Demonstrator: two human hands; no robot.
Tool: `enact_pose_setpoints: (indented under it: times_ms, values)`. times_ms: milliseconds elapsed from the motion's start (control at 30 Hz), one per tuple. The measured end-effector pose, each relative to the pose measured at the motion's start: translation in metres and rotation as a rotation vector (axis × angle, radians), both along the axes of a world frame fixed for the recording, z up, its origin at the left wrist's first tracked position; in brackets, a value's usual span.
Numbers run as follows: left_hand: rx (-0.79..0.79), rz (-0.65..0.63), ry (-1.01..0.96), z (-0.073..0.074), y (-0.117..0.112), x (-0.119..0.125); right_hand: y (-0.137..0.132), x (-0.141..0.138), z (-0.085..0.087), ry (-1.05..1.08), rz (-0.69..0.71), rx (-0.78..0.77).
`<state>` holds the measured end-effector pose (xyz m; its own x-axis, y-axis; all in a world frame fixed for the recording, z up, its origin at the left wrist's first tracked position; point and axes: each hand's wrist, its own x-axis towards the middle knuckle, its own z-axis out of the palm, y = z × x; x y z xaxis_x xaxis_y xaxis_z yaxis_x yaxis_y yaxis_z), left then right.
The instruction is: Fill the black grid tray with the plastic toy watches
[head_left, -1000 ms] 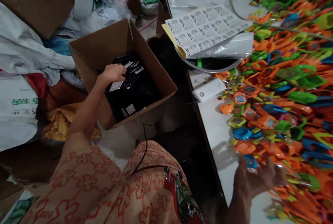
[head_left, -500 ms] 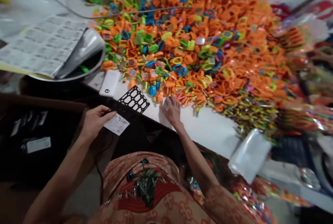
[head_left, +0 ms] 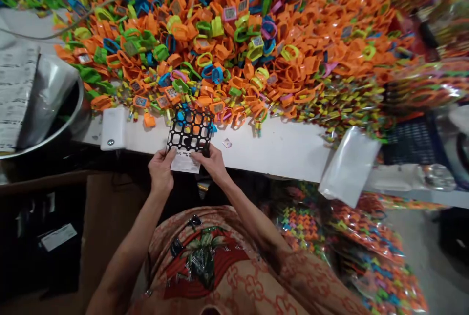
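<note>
A black plastic grid card [head_left: 190,132] with a white label at its near edge is held over the front edge of the white table [head_left: 289,149]. My left hand [head_left: 161,171] pinches its lower left corner. My right hand [head_left: 212,161] pinches the lower right side by the label. Just beyond the grid lies a huge heap of small plastic toy watches [head_left: 234,36], mostly orange, with green, blue and yellow ones mixed in.
A white power bank [head_left: 112,135] lies left of the grid. A metal bowl [head_left: 54,124] with printed sheets [head_left: 14,95] over it stands at far left. An empty clear bag [head_left: 348,166] hangs off the table edge. A cardboard box [head_left: 44,237] sits lower left, filled packets [head_left: 366,246] lower right.
My left hand took the black grid out of the cardboard box and brought it to the table edge. My right hand left the toy pile and now grips the grid too. The view swung right.
</note>
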<state>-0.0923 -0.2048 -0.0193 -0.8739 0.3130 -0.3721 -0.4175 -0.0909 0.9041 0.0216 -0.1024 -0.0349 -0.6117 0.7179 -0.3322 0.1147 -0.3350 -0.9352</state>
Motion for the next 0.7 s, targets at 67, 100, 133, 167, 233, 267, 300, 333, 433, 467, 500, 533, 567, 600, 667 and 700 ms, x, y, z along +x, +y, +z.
enact_pose_setpoints:
  times_ms: [67,100,133,167,233,267,300,333,433,467,500,533,567,600,667,700]
  values:
    - [0.002,-0.01,-0.006,-0.003,0.001,0.003,0.004,0.006,0.002,0.018,0.079,0.059]
    - [-0.011,-0.025,0.019,-0.004,-0.001,0.002,0.008,0.009,0.004,0.03,0.134,0.107]
    - [-0.031,-0.049,0.055,-0.004,-0.005,0.0,0.013,0.012,0.008,0.041,0.191,0.172]
    - [-0.051,-0.079,0.091,-0.002,-0.01,-0.005,0.018,0.015,0.013,0.048,0.242,0.257]
    - [-0.07,-0.17,0.113,0.003,-0.021,-0.019,0.026,0.018,0.025,0.051,0.323,0.486]
    - [-0.068,-0.229,0.087,0.007,-0.027,-0.027,0.027,0.017,0.03,0.045,0.358,0.624]
    - [-0.064,-0.297,0.034,0.012,-0.033,-0.036,0.026,0.016,0.034,0.032,0.401,0.768]
    - [-0.064,-0.372,-0.036,0.017,-0.038,-0.044,0.024,0.013,0.037,0.013,0.453,0.907]
    - [-0.123,-0.513,-0.166,0.026,-0.047,-0.064,0.014,0.001,0.036,-0.064,0.596,1.217]
    - [-0.143,-0.491,-0.161,0.026,-0.049,-0.068,0.013,-0.003,0.034,-0.09,0.614,1.277]
    - [-0.155,-0.434,-0.131,0.023,-0.052,-0.071,0.013,-0.006,0.032,-0.118,0.613,1.314]
    - [-0.158,-0.353,-0.081,0.019,-0.054,-0.072,0.016,-0.01,0.03,-0.154,0.595,1.329]
    - [-0.153,-0.265,-0.022,0.013,-0.056,-0.073,0.021,-0.013,0.03,-0.201,0.563,1.323]
    - [-0.146,-0.188,0.036,0.007,-0.059,-0.073,0.027,-0.018,0.031,-0.264,0.523,1.298]
    - [-0.148,-0.071,0.146,-0.007,-0.062,-0.07,0.042,-0.032,0.034,-0.42,0.443,1.21]
    - [-0.155,-0.031,0.189,-0.013,-0.063,-0.067,0.049,-0.04,0.037,-0.497,0.425,1.163]
